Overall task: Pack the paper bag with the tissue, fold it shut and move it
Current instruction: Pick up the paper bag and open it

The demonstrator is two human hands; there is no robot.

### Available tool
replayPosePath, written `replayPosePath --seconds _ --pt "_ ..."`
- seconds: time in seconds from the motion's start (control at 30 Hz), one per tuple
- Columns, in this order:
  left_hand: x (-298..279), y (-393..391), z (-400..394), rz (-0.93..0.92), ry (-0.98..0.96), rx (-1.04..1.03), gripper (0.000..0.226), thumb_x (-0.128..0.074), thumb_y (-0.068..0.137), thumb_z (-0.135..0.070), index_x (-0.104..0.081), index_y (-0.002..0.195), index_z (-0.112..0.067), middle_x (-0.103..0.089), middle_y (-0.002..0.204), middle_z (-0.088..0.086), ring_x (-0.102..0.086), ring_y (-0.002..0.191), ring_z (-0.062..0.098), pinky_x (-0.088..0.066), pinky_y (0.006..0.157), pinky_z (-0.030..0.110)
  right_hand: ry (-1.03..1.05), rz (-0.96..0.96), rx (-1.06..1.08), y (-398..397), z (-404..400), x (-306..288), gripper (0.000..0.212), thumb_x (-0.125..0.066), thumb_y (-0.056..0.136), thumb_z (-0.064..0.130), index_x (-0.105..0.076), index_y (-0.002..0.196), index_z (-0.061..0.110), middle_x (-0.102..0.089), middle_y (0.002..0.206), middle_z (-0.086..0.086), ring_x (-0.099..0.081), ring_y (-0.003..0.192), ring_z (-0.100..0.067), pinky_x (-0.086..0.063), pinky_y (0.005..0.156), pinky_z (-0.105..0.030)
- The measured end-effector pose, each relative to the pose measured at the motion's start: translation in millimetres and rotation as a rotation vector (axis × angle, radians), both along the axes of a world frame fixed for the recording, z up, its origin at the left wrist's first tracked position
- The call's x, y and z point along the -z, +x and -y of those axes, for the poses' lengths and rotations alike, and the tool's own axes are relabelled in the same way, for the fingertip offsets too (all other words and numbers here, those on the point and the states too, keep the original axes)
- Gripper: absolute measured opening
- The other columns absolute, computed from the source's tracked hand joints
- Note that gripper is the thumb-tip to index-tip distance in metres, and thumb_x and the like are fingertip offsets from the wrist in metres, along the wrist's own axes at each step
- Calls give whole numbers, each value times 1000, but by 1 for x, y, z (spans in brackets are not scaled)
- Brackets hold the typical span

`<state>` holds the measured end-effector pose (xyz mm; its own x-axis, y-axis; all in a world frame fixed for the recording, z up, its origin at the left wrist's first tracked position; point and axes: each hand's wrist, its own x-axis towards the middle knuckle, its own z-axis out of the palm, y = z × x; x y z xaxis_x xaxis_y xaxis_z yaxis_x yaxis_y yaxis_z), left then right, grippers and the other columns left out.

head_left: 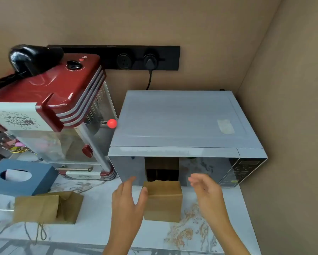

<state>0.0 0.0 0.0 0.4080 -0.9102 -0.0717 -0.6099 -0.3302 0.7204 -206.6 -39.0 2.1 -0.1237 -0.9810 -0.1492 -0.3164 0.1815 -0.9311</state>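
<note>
Two hands flanked small paper bag (162, 200), standing upright on surface (99, 214), top folded over, shut. Left hand (127, 201) spread, thumb touching bag's left edge; right hand (207, 192) spread, just beside bag's right side, not touching. Neither gripped. Contents hidden; packing presumed done, fold done. Bag close against microwave (187, 129) beyond fingertips: looked placed, or about to be lifted; cannot tell which. Second paper bag (47, 207) lay on side, open, well left of left hand; tissue box (20, 176) beyond it.
</note>
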Motion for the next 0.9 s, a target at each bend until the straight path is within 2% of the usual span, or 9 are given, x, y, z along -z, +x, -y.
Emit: replayPosePath --seconds 0.1,0.17,0.23,0.3,0.43,0.67,0.8,0.83,0.9 --pt "12 0 7 -64 114 28 51 -55 90 -47 -45 136 -27 -61 127 0 -48 118 21 -50 94 39 213 89 -18 2 18 20 23 -52 97 9 -68 113 12 -72 111 -3 -65 106 -18 -43 90 -28" --pt "15 -2 11 -70 173 69 52 -56 88 -49 -45 135 -28 -63 123 -2 -51 113 20 -53 89 38 330 117 -62 5 27 31 27 -48 99 10 -67 117 11 -72 110 -3 -64 104 -16 -40 91 -27" --pt "16 -3 12 -86 192 94 52 -58 88 -48 -45 134 -30 -63 122 -2 -55 111 21 -55 90 39 381 141 -121 11 29 37 35 -41 101 7 -74 105 19 -76 96 8 -66 94 -7 -43 84 -22" --pt "15 -5 12 -88 193 108 51 -61 87 -45 -45 133 -30 -62 123 -2 -58 108 21 -56 91 40 391 186 -110 13 27 40 46 -39 99 3 -78 86 22 -79 90 6 -69 93 -10 -47 79 -21" --pt "17 -7 12 -108 170 125 51 -66 87 -36 -46 133 -30 -60 124 -2 -58 106 21 -55 90 38 354 413 2 8 19 42 32 -40 97 -5 -69 84 -1 -73 87 -18 -68 85 -29 -53 79 -32" --pt "18 -17 4 -136 73 101 62 -76 81 -27 -46 134 -25 -47 115 -11 -65 76 5 -49 75 26 386 875 85 5 -4 37 14 -49 96 1 -63 93 -1 -74 88 -21 -72 76 -30 -56 66 -39" --pt "18 -28 0 -161 52 110 71 -77 81 -18 -39 141 -21 -41 146 3 -56 98 11 -55 91 32 429 1005 66 11 -14 33 16 -58 92 5 -64 104 -4 -72 92 -22 -72 78 -31 -58 66 -40" --pt "18 -30 0 -202 53 112 72 -76 81 -17 -37 142 -21 -42 146 3 -55 104 13 -55 91 26 433 1023 39 12 -16 33 20 -59 91 5 -65 107 -6 -71 96 -23 -72 80 -32 -58 69 -42" --pt "13 -33 1 -311 79 125 71 -74 82 -23 -34 141 -27 -56 122 -10 -60 102 10 -53 75 9 414 1032 -62 15 -21 28 21 -59 91 5 -67 107 -7 -71 101 -24 -72 87 -33 -58 75 -43"
